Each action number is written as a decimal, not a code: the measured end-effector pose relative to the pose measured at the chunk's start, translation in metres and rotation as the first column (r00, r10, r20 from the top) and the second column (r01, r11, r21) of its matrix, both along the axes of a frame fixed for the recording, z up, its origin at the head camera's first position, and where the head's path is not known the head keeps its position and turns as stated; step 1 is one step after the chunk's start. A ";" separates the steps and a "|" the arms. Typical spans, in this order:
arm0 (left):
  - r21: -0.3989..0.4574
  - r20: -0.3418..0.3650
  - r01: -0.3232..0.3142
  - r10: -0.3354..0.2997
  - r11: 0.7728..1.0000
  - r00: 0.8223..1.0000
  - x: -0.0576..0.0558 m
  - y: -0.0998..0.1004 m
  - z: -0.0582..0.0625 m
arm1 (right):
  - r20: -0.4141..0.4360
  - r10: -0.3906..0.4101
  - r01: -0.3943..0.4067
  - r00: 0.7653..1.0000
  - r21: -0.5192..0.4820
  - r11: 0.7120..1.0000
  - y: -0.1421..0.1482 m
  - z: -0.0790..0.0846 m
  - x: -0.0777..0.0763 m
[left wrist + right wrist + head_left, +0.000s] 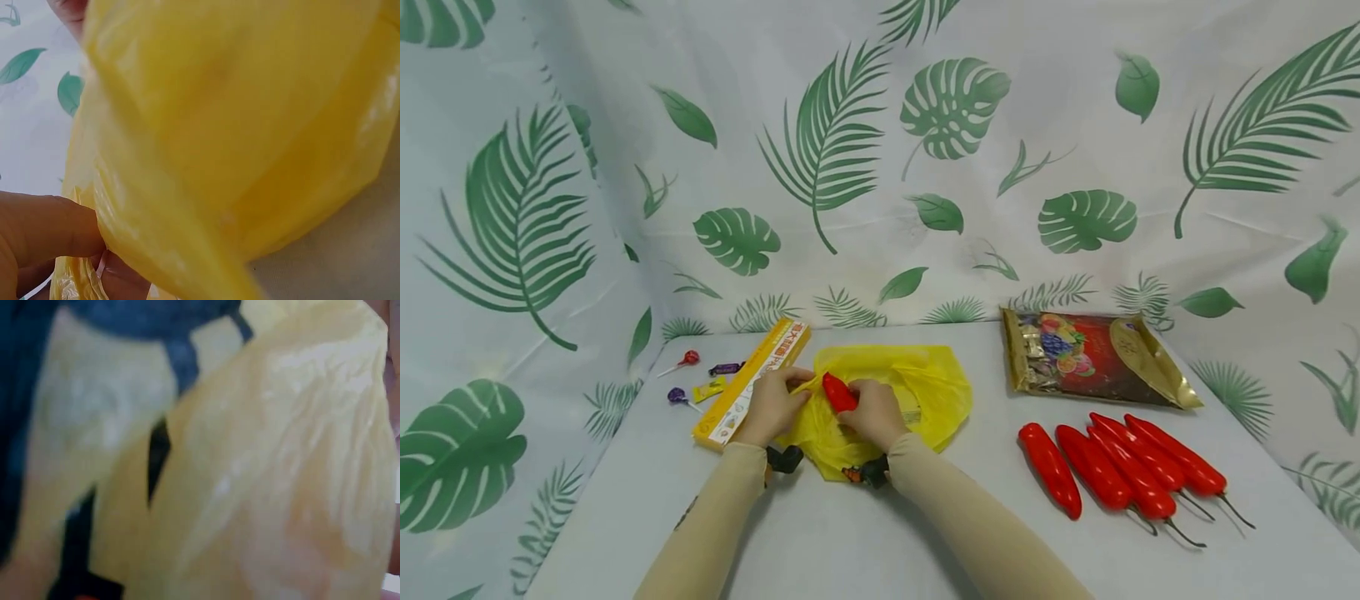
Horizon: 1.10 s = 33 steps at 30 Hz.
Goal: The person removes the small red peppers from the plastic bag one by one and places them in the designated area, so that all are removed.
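A thin yellow plastic bag (943, 392) lies spread on the white table between the two hands. My left hand (772, 406) pinches the bag's left edge. In the left wrist view, the thumb (50, 228) presses gathered yellow plastic against the fingers, and the bag (262, 125) fills most of the picture. My right hand (874, 414) holds a red chili pepper (839, 393) over the bag's opening, its tip pointing up and left. Crumpled bag film (281, 469) covers much of the right wrist view, hiding that hand's grip.
To the right lie several red chili peppers (1101, 467), below a gold-and-red snack bag (1090, 358). An orange-and-white box (752, 383) lies by the left hand. Farther left are a red lollipop (690, 357), a purple lollipop (677, 396) and small wrapped candies (709, 389).
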<state>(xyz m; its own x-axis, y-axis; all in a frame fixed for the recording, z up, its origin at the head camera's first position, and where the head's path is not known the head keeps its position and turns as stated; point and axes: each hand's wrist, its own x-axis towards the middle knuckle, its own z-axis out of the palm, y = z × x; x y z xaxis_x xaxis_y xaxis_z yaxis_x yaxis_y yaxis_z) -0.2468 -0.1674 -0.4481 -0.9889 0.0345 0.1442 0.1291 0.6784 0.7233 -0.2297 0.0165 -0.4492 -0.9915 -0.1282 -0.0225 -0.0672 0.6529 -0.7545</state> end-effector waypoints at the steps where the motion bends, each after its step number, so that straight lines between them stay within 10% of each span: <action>1: -0.002 0.002 0.001 -0.001 1.000 1.000 0.000 -0.001 0.000 | -0.001 -0.005 0.005 1.000 0.007 1.000 0.000 0.000 -0.001; 18: 0.000 0.030 -0.011 0.011 1.000 0.999 0.003 -0.001 0.006 | 0.003 0.011 -0.011 1.000 0.055 0.998 0.033 0.014 0.001; 33: -0.010 0.052 -0.014 0.014 1.000 0.999 0.009 -0.004 0.009 | -0.087 0.012 0.003 0.996 0.170 0.985 0.131 0.033 0.071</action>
